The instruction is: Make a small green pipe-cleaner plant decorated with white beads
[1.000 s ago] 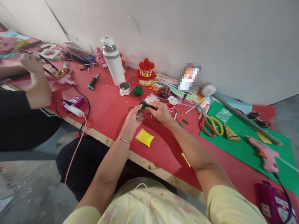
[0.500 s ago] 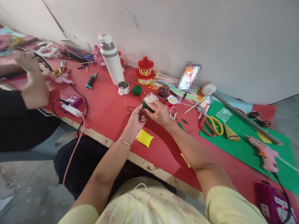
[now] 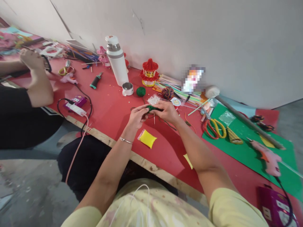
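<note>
Between both hands, a small dark green yarn piece point(image 3: 151, 108) is held above the red tabletop. My left hand point(image 3: 136, 116) pinches its left end, thumb on top and fingers curled beneath. On the other side my right hand point(image 3: 167, 111) grips the right end, its fingers closed over part of the piece. Below the piece a thin pale needle-like stick point(image 3: 154, 119) points down; how it is held is hidden. A green yarn ball point(image 3: 141, 91) lies just behind the hands, with a strand running toward them. A bag of white beads point(image 3: 153, 99) lies behind my fingers.
A yellow packet point(image 3: 148, 138) lies near the front edge. Behind stand a white flask point(image 3: 117, 64), a metal cup point(image 3: 127, 89) and a red lantern-like craft point(image 3: 149, 72). Rightward are scissors point(image 3: 215, 128) and a pink glue gun point(image 3: 267, 157). Another person's arm point(image 3: 39, 78) rests at left.
My hands have levelled out, and the green piece now stretches flatter between them. The thin stick shows below it. The whole view has shifted slightly.
</note>
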Tool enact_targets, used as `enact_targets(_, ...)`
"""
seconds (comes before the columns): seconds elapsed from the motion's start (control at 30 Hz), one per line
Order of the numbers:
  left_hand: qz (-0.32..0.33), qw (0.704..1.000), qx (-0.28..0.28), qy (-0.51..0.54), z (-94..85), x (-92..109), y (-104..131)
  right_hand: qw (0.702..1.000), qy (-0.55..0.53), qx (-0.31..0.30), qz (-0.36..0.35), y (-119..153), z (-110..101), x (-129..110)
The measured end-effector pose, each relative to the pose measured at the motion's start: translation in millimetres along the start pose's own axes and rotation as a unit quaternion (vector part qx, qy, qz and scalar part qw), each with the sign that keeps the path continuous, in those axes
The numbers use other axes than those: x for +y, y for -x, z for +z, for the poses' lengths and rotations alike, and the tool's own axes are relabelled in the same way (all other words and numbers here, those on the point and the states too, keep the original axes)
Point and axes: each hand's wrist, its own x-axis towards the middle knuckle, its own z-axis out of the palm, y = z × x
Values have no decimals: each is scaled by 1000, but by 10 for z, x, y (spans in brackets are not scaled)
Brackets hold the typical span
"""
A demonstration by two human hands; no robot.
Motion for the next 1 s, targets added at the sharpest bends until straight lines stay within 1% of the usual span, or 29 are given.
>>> enact_targets(0.1, 5, 997, 46, 63, 5, -32, -32, 999, 5, 34, 5, -3, 81, -6)
enact_targets(0.2, 3, 993, 81, 91, -14, -52, -64, 999, 17, 38, 16, 3, 153, -27)
enact_targets(0.43, -1, 986, 121, 118, -8, -104, -95, 995, 46, 82, 44, 32, 333, -88)
enact_targets(0.63, 16, 982, 168, 89, 64, -108, -63, 991, 20, 111, 72, 26, 360, -132)
enact_targets(0.73, 25, 982, 169, 76, 93, -99, -40, 987, -11, 119, 108, 20, 373, -136)
enact_targets(0.87, 51, 982, 161, 85, 87, -97, -45, 983, -32, 79, 164, 50, 444, -113)
enact_targets(0.93, 56, 982, 149, 104, 58, -96, -62, 984, -19, 58, 170, 70, 478, -109)
enact_targets(1.0, 55, 982, 132, 124, 22, -93, -80, 985, -17, 52, 165, 82, 490, -116)
